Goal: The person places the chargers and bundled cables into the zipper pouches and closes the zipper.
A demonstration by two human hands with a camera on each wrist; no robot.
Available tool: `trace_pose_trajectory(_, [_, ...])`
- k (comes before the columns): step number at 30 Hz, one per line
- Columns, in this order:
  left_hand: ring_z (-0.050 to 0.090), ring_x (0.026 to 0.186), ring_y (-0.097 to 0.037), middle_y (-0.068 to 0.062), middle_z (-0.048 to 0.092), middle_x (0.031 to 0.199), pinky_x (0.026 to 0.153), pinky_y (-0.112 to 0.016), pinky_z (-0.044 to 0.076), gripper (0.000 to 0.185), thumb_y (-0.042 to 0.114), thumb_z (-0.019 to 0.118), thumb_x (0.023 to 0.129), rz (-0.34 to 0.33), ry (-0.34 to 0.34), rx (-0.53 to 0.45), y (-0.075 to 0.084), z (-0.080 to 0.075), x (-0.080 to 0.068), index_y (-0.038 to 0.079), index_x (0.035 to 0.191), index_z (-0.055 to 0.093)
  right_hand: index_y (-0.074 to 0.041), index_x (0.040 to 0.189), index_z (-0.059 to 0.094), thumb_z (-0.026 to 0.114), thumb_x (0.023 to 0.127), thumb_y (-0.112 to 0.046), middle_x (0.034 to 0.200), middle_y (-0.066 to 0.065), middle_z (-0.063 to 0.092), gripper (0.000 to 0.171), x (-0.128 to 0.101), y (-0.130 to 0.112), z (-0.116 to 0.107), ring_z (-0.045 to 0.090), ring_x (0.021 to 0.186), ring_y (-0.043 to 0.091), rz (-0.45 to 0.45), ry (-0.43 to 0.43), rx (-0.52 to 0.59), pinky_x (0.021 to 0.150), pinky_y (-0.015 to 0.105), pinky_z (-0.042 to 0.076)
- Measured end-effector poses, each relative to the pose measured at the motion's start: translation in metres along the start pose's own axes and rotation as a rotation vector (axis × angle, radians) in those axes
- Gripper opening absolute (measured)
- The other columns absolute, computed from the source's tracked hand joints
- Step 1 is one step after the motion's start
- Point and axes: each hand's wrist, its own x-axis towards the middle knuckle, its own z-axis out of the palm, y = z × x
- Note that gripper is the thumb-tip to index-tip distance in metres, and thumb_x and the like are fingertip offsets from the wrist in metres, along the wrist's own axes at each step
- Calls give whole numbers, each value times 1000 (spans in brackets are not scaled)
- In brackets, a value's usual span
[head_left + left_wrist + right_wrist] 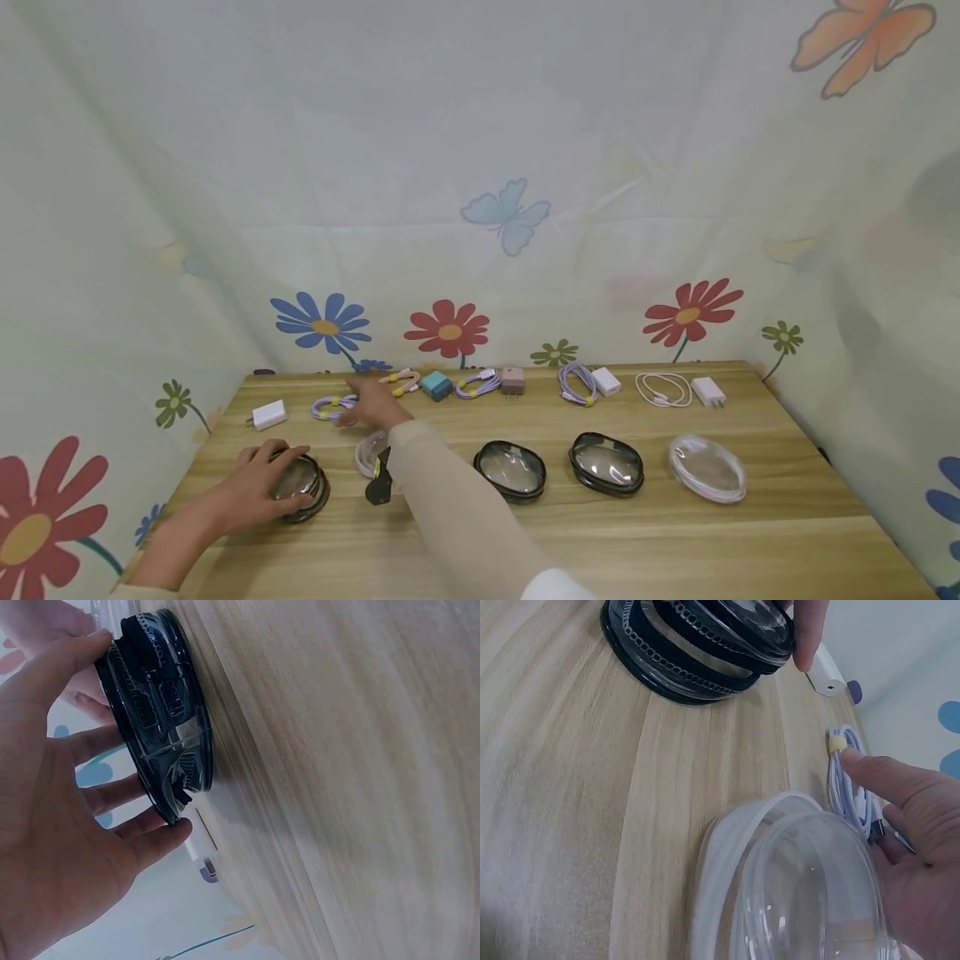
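Note:
My left hand (258, 487) grips a small oval zip case (161, 712) with clear walls and black trim, thumb on one side and fingertips on the other. The case is at the left of the table. Farther back, my right hand (375, 406) is at a coiled lavender cable (843, 776). In the right wrist view its thumb lies on the yellow tie (838, 742) around the coil, with the fingers on the far side by the dark connector. Below my right forearm is a clear case with white trim (724, 877), partly hidden by the sleeve in the head view.
A white charger (269, 414) lies at the back left. Along the back stand a blue charger (437, 385), a pink charger (513, 381), two more white chargers and several coiled cables (577, 385). Two black-trimmed cases (606, 463) and a white-trimmed case (707, 469) lie in front.

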Motion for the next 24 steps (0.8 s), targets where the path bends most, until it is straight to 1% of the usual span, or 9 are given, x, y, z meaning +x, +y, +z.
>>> trace_pose_trajectory(5, [46,112,-51,-24,49,128,88,-66,42,77,52,78,84,13,9,-2,2,-2,2,2,139,56,-15,148,55,91,78,-18,141,-2,61,79,1,0,0,55,130,14,16,13,-74,104,26,46])
trace_pose_trajectory(10, [46,111,-50,-24,49,129,86,-65,44,78,52,78,84,12,14,1,3,-1,4,3,139,57,-18,142,61,91,77,-20,137,-5,64,72,4,3,1,58,126,10,6,35,-183,99,23,48])
trace_pose_trajectory(12, [46,110,-49,-24,49,129,85,-64,44,78,52,78,83,14,20,-2,3,0,5,2,139,57,-19,140,64,90,79,-23,134,-7,66,67,6,5,1,59,123,9,-9,35,-251,98,21,48])
trace_pose_trajectory(16, [46,109,-48,-25,49,129,84,-64,45,76,51,79,83,16,43,-12,4,1,4,2,138,57,-20,137,66,86,82,-26,129,-9,68,59,7,5,0,60,115,7,-45,11,-375,91,19,47])
trace_pose_trajectory(19, [47,108,-48,-25,50,129,83,-63,45,76,51,80,83,17,53,-7,4,2,3,3,137,58,-21,137,66,85,83,-32,129,-10,67,59,6,4,1,59,113,7,-57,-14,-414,88,20,46])
trace_pose_trajectory(20, [47,108,-48,-25,50,129,83,-63,45,76,51,80,83,17,55,-4,4,3,2,3,137,58,-21,137,66,84,83,-34,128,-10,67,58,6,4,2,59,113,7,-66,-22,-428,88,20,46])
trace_pose_trajectory(22, [47,109,-49,-26,49,130,83,-63,45,76,51,80,83,8,48,0,4,3,1,3,138,58,-23,136,67,84,83,-41,127,-12,68,58,6,3,4,59,116,7,-83,-26,-462,93,20,46])
trace_pose_trajectory(24, [46,110,-50,-27,49,131,83,-64,46,76,50,80,83,3,48,-3,3,3,-1,3,137,58,-25,133,69,84,83,-43,124,-13,69,55,8,3,6,60,116,7,-96,-21,-486,95,19,45])
